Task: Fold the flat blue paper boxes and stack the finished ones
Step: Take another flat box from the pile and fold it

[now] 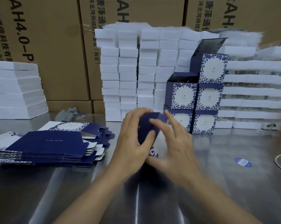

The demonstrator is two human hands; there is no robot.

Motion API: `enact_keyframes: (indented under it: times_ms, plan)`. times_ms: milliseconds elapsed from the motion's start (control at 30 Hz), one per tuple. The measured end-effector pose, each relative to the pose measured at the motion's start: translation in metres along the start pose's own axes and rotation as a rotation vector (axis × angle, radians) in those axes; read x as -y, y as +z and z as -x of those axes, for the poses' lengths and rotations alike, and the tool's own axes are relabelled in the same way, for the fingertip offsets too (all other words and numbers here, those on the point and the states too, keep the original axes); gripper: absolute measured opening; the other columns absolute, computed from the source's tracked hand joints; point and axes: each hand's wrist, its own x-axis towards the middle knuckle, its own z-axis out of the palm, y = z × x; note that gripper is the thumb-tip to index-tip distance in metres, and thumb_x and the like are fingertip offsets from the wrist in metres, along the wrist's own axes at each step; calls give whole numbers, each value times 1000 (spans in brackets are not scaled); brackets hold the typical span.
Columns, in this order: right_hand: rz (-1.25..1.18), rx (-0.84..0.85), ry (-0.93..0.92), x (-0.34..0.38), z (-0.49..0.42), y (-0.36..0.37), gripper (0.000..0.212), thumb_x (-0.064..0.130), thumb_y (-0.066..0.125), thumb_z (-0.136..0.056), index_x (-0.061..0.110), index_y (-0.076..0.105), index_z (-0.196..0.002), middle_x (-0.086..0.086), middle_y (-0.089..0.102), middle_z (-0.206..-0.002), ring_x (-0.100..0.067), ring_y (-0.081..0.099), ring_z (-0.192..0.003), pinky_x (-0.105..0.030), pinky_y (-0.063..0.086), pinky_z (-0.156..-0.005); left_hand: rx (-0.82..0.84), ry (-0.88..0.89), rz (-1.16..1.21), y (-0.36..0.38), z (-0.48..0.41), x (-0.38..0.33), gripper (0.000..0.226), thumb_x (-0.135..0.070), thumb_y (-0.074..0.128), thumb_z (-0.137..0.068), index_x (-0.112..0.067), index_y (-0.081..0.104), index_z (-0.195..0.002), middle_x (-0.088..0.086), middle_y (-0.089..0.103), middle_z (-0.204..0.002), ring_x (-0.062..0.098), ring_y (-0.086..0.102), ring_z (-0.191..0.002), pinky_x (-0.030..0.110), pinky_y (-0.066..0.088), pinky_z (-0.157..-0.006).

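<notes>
A brushed stainless-steel table (233, 183), shiny and streaked with glare, stands against a wall of brown corrugated cardboard cartons (55, 54) printed in black. Columns of white rectangular foam blocks (128, 75) with rough-cut edges rise along the back, and a lower pile of white foam slabs (15, 91) sits far left. A crumpled grey cloth (68, 113) lies near the cartons. An oval blue sticker (243, 162) and a thin pale cord (280, 160) lie at the right.

The fanned heap of flat navy-and-white paper box blanks (47, 144), with a matte finish and a leaf pattern, rests at the left. The stack of finished square blue-floral boxes (206, 101) stands behind the hands, against the foam.

Above the table's middle, the left hand (133, 139) grips a half-formed navy paper box (148, 128), thumb across its dark panel. The blurred right hand (173, 147) pinches the same box, with its fingers on the flap and its thumb beneath.
</notes>
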Motion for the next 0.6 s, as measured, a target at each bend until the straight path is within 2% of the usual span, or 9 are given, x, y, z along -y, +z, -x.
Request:
enact_keyframes:
  times_ms: [100,200,267,333,367,433,500,533,600]
  plan:
    - [-155,-79,319,-11,3,10,78,73,73,-65,56,42,-135,17,34,-159,-9,41,-144,-40,42,-113,-9,-40,-224,12,9,17,25,-43,60,-99,-43,63,-124,-26,50,-136,5,48,-135,13,36,-105]
    - [-231,11,366,-29,12,11,82,79,76,-62,61,39,-133,20,38,-148,6,43,-134,-31,47,-104,151,-96,-237,19,21,34,37,-57,47,-103,-56,55,-140,-34,35,-151,-3,32,-147,18,33,-113]
    - [-251,33,393,-38,15,11,88,78,81,-61,61,41,-137,23,40,-143,5,48,-129,-32,49,-106,173,-85,-199,21,24,38,44,-56,45,-105,-62,43,-148,-31,21,-164,-4,22,-155,19,29,-115]
    - [-247,2,435,-41,12,11,92,74,87,-59,60,43,-138,26,43,-139,3,52,-125,-34,51,-106,54,-98,-158,20,23,37,47,-54,47,-105,-61,41,-150,-26,18,-169,-1,22,-156,14,29,-113]
    - [-236,-17,450,-41,5,9,93,73,88,-57,60,43,-138,25,44,-139,3,52,-122,-35,51,-106,-26,-127,-119,19,22,37,46,-53,48,-104,-59,44,-149,-24,20,-168,2,25,-156,14,34,-112]
    - [-216,-67,427,-43,-24,-1,92,72,88,-57,58,45,-137,17,43,-142,-2,52,-123,-38,50,-108,-118,-200,-69,17,20,42,41,-49,51,-102,-54,52,-143,-22,26,-165,7,34,-153,32,44,-113]
    - [-204,-134,370,-48,-72,-21,91,65,92,-60,50,49,-138,5,37,-150,-13,51,-130,-42,46,-114,-115,-268,-113,17,20,51,32,-38,57,-103,-52,59,-132,-24,28,-160,5,39,-147,43,47,-112]
    - [-185,-176,343,-52,-102,-34,91,62,94,-61,46,50,-139,2,32,-154,-16,50,-133,-40,43,-117,-103,-303,-123,18,20,55,29,-31,62,-102,-50,63,-125,-27,27,-158,3,40,-144,42,49,-109]
    - [-98,-251,297,-59,-167,-61,91,62,93,-64,42,49,-141,-1,25,-162,-17,46,-137,-28,38,-114,-80,-385,-106,20,19,60,30,-21,69,-99,-49,67,-111,-41,22,-151,-2,40,-139,25,50,-99]
